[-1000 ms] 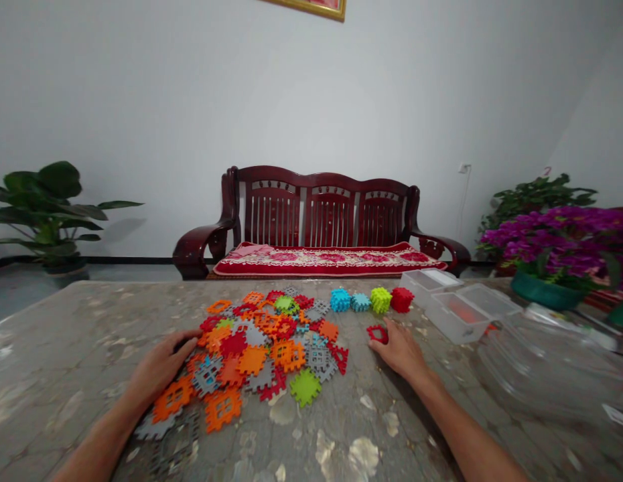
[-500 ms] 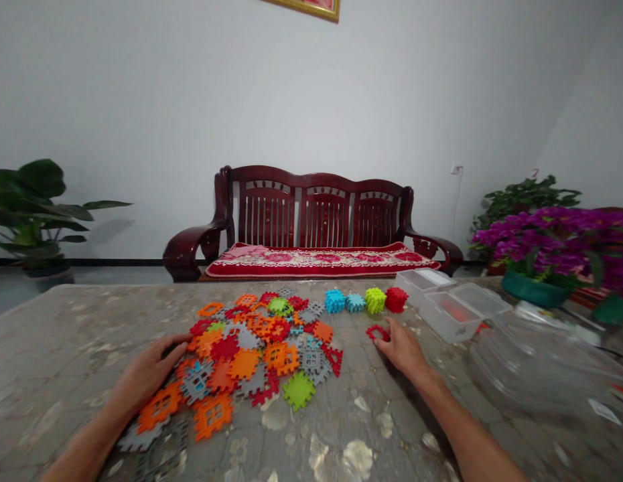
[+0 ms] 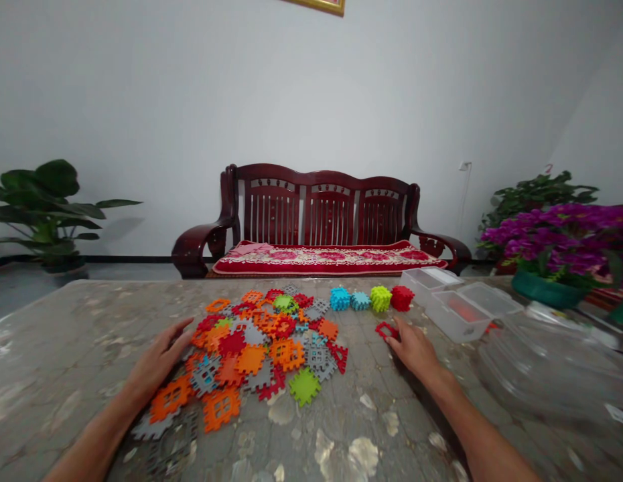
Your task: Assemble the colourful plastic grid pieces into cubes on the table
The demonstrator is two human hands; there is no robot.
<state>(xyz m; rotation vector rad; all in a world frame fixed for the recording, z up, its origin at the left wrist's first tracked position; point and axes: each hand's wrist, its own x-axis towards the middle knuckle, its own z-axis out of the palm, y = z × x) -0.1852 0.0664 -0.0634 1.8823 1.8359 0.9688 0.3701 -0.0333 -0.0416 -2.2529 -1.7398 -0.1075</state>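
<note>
The desk (image 3: 80, 335) carries all the parts and extends in front of a dark wooden settee (image 3: 329, 178). On its right side stands a large transparent container (image 3: 547, 381), with a smaller clear box (image 3: 455, 328) beyond it. Orange-red material shows through the clear box wall. These containers are probably positioned at the side to leave the middle for handling.

The tile pile (image 3: 251, 359) lies in front of the left hand and toward the middle. Its overlapping orange, red, grey, green and blue tiles face different ways; this loose spread probably keeps individual tiles easy to reach.

The left hand (image 3: 155, 358) rests at the left edge of the pile, thumb and index finger apart, with no tile visible between them. Contact with the pile cannot be confirmed. The right hand (image 3: 416, 347) has its thumb and index finger clamped on the red frame tile (image 3: 378, 328). The edge grip presumably suits a thin, flat part.

Beyond the right hand, four toothed blocks form a row: blue (image 3: 340, 299), light blue (image 3: 360, 301), lime (image 3: 380, 299) and red (image 3: 402, 298). The row probably stands apart to prevent mixing with loose tiles.

The red frame tile is located right of the pile, near the desk surface. It is thin, with a notched outline and a cut-out centre; its side count is too small to tell.
</note>
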